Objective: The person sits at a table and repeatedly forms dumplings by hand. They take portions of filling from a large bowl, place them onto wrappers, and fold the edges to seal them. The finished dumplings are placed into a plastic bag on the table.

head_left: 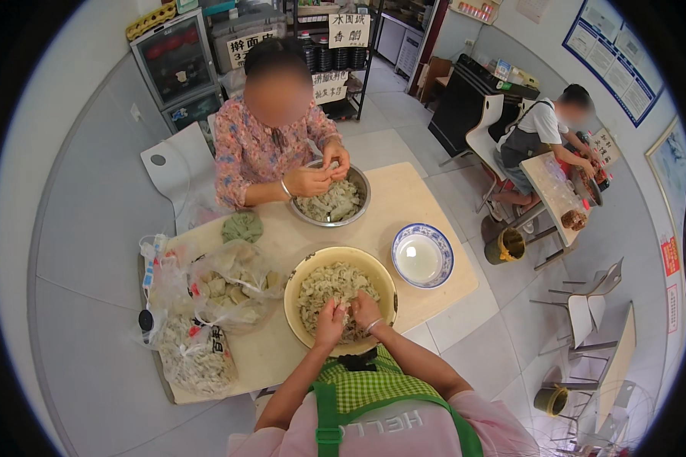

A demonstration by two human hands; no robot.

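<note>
In front of me is a cream enamel basin (389, 286) with a dark, chipped rim. Pale grey-green shredded food (324, 283) fills much of it; its exact kind is not clear. My left hand (329, 324) and my right hand (367, 311) are over the food, close together with fingers bent inward. Between the left fingertips a small pale piece of this food seems to be pinched. The right fingers curl down at the food, and what they grip is hidden. A bracelet circles my right wrist.
Across the table (434, 190), a person in a floral blouse handles similar food over a steel bowl (364, 202). A blue-and-white bowl of liquid (423, 257) stands right. Filled plastic bags (198, 358) and a green cloth-like bundle (242, 227) lie left. Another person works at a far-right table.
</note>
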